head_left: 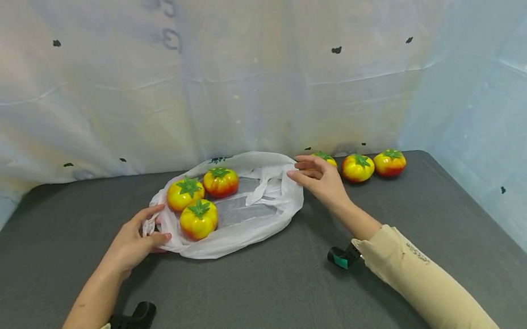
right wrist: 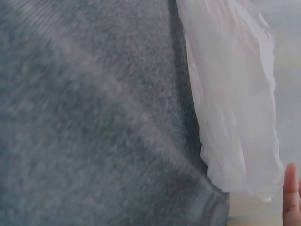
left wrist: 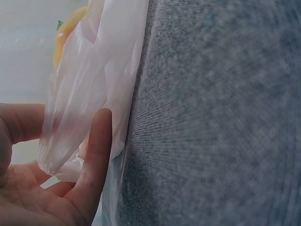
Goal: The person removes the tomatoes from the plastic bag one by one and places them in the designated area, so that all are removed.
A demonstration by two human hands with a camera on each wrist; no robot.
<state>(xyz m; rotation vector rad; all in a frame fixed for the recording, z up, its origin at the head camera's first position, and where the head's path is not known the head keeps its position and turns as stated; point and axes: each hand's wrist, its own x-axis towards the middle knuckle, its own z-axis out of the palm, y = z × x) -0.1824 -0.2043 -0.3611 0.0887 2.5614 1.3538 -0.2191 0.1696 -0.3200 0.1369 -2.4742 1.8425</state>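
A white plastic bag [head_left: 239,240] lies spread with its mouth up. Inside its left half sit three yellow-and-red toy tomatoes [head_left: 185,194] with green leafy tops. At the bag's left end my left hand [head_left: 133,240] holds the gathered plastic, fingers on both sides of it in the left wrist view, where the white film [left wrist: 94,80] hangs between them. My right hand [head_left: 320,181] is at the bag's right rim, fingers extended and fingertips right at the edge. The right wrist view shows one fingertip [right wrist: 291,181] beside the bag's side [right wrist: 230,94].
Three more toy tomatoes [head_left: 358,168] stand in a row behind and right of my right hand, the nearest partly hidden by it. The dark grey tabletop [head_left: 245,311] ends at a pale plastic sheet wall [head_left: 249,74] behind and another sheet [head_left: 524,146] at right.
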